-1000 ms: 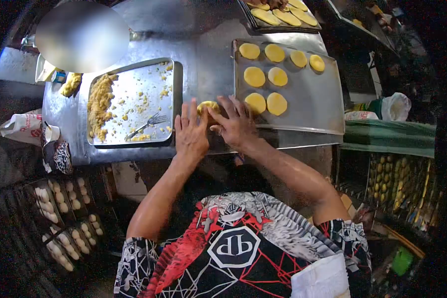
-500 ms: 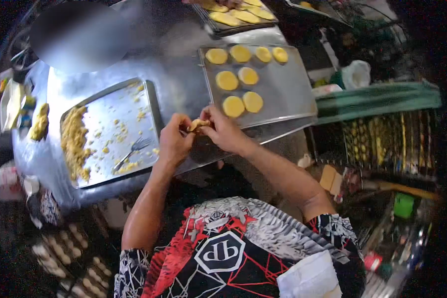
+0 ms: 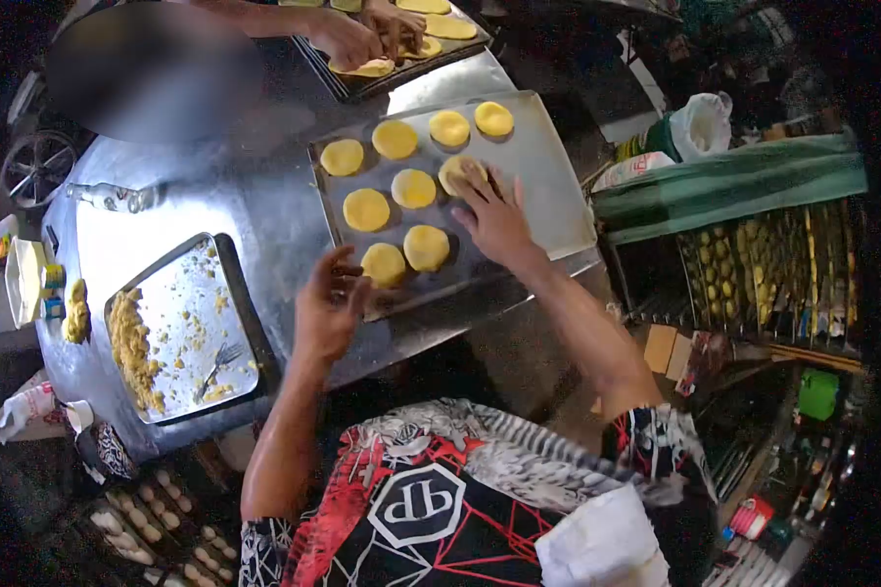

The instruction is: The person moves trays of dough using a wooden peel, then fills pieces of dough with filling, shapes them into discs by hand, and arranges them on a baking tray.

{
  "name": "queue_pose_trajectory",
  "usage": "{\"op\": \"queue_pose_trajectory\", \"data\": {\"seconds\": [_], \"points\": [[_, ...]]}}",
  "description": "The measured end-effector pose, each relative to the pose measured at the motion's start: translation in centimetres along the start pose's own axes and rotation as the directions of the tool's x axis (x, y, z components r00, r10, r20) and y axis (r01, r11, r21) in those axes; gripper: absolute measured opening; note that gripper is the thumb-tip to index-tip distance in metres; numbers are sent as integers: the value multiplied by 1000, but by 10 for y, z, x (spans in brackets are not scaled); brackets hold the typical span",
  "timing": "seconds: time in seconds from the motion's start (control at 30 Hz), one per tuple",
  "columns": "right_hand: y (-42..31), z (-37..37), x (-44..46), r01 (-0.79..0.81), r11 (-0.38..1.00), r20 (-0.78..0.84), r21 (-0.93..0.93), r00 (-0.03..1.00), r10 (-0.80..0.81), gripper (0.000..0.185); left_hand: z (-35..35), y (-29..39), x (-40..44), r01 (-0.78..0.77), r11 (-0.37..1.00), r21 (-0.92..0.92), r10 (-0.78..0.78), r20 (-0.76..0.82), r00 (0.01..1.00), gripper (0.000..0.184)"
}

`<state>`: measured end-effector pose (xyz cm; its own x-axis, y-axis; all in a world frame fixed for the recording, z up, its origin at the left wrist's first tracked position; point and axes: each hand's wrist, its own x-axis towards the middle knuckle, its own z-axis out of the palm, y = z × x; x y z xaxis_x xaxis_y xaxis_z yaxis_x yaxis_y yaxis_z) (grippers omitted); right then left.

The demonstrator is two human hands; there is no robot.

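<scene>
My right hand (image 3: 497, 220) is over the middle of a metal baking tray (image 3: 548, 186), its fingers spread and the fingertips resting on a flat yellow dough round (image 3: 459, 174). Several more dough rounds, such as one at the tray's left (image 3: 366, 210), lie about it in rows. Near the tray's lower left corner is my left hand (image 3: 329, 308), raised with its fingers apart and nothing in it. The nearest round to it is the lower left one (image 3: 383, 265).
At the left, a tray (image 3: 240, 328) bears crumbly yellow filling (image 3: 134, 350) and a fork (image 3: 217, 372). A glass bottle (image 3: 113, 198) lies behind it. At the top, another person's hands (image 3: 367, 37) touch dough on a dark tray (image 3: 347, 86). Green cloth (image 3: 734, 191) covers a rack at right.
The small dough piece is no longer between my hands. My right hand has moved to the tray, where another round now lies under its fingers. My left hand has opened. The view has turned.
</scene>
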<state>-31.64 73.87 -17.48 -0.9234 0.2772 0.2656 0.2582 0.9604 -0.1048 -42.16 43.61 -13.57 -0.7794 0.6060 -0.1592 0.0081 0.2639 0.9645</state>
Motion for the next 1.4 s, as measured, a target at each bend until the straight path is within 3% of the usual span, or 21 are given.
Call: {"op": "queue_pose_trajectory", "data": {"seconds": [0.07, 0.1, 0.17, 0.2, 0.23, 0.27, 0.3, 0.33, 0.37, 0.43, 0.47, 0.53, 0.63, 0.73, 0.87, 1.0, 1.1, 1.23, 1.27, 1.33, 1.4], "points": [[5, -20, 10, -114, 986, 165, 118, 982, 94, 52, -21, 14, -6, -46, 995, 92, 46, 4, 999, 47], [1, -26, 17, -157, 970, 251, 187, 962, 107, 53, -28, 13, -9, -28, 999, 37, 29, -30, 999, 48], [-6, -22, 16, -20, 996, 79, 91, 997, 13, 61, -75, 5, -26, 8, 1000, -7, -10, -197, 980, 48], [5, 12, 6, -30, 998, 150, 60, 988, 20, 63, -105, -4, -30, -44, 999, 21, 48, -248, 968, 46], [5, 10, -2, 236, 970, 23, -52, 972, -235, 58, -139, -17, -37, -77, 996, 50, 89, -293, 952, 43], [6, 5, 5, 150, 988, 128, 22, 980, -151, 56, -178, -29, -49, -48, 998, 30, 56, -416, 907, 41], [3, -8, 17, -124, 987, 356, 104, 931, 79, 53, -224, -43, -53, -51, 999, -4, 42, -512, 858, 40], [17, -3, 11, -228, 617, 313, 753, 949, -32, 54, -275, -61, -61, -22, 998, 51, 50, -646, 762, 37], [30, 2, 6, -282, -109, 265, 953, 954, -142, 55, -327, -77, -68, 5, 996, 93, 66, -744, 665, 34], [4, 8, 9, -264, 117, 245, 957, 957, 153, 48, -424, -86, -81, 231, 972, 55, -76, -850, 521, 34], [-28, -2, 12, -256, 367, 169, 894, 953, 253, 46, -475, -123, -82, 120, 991, 56, -13, -859, 512, 36], [-104, -23, 19, -231, 675, 77, 701, 965, 250, 44, -548, -152, -75, 215, 972, 95, -6, -905, 425, 37], [-220, -56, 31, -122, 879, 68, 462, 992, 102, 41, -623, -173, -48, 369, 877, 307, 163, -914, 372, 37], [-279, -76, 37, -138, 899, 151, 415, 985, 82, 38, -676, -203, -11, 375, 862, 341, 229, -922, 313, 40], [-294, -83, 36, -202, 893, 257, 402, 961, 102, 34, -682, -179, -5, 443, 894, 64, -163, -874, 457, 58], [-320, -80, 31, -222, 839, 222, 497, 967, 124, 28, -682, -208, 6, 392, 914, 103, -34, -945, 327, 52], [-333, -71, 29, -296, 789, 304, 538, 941, 146, 27, -693, -236, -1, 406, 895, 185, -40, -873, 486, 47], [-330, -50, 38, -116, 818, 284, 564, 957, -61, 26, -663, -190, -51, 465, 869, 166, -132, -830, 543, 40], [-335, -45, 44, -93, 793, 282, 602, 954, -102, 25, -646, -179, -70, 413, 899, 145, -101, -849, 519, 38], [-349, -33, 57, -75, 720, 280, 690, 945, -170, 25, -614, -201, -113, 178, 973, -149, -219, -845, 487, 42], [-369, -20, 65, -98, 625, 296, 774, 930, -220, 24, -562, -198, -158, -41, 950, -309, -235, -796, 558, 48]]}}
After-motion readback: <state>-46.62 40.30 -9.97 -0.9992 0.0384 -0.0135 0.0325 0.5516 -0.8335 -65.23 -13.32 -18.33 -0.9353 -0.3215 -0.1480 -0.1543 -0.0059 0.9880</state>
